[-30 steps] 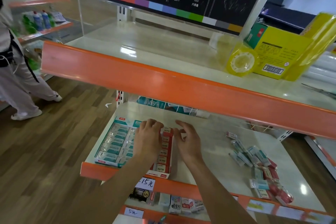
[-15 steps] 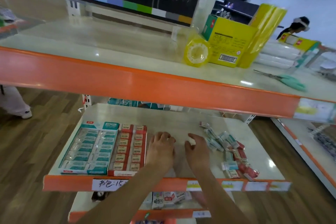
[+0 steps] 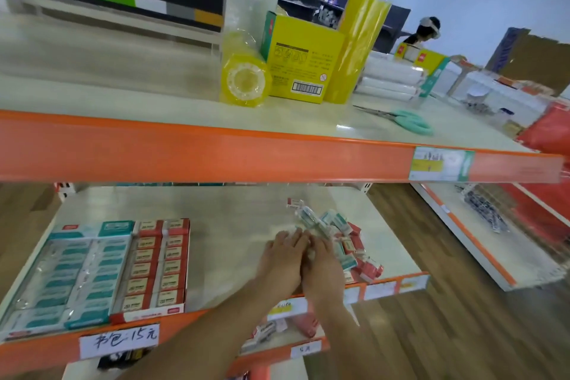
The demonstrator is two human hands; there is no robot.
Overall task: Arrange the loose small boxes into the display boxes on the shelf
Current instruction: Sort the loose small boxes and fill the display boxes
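Both hands have left the red display box and crossed the shelf to the heap of loose small boxes — a fresh pickup begins. The left hand and right hand lie side by side, fingers curled at the heap's near edge; whether anything is gripped cannot be told.

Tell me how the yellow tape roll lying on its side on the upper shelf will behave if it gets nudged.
The yellow tape roll rests on its curved side with its hollow core facing the camera, so a sideways nudge would probably make it roll along the upper shelf. The yellow box close beside it would likely stop it that way. Its glossy wrap looks slippery.
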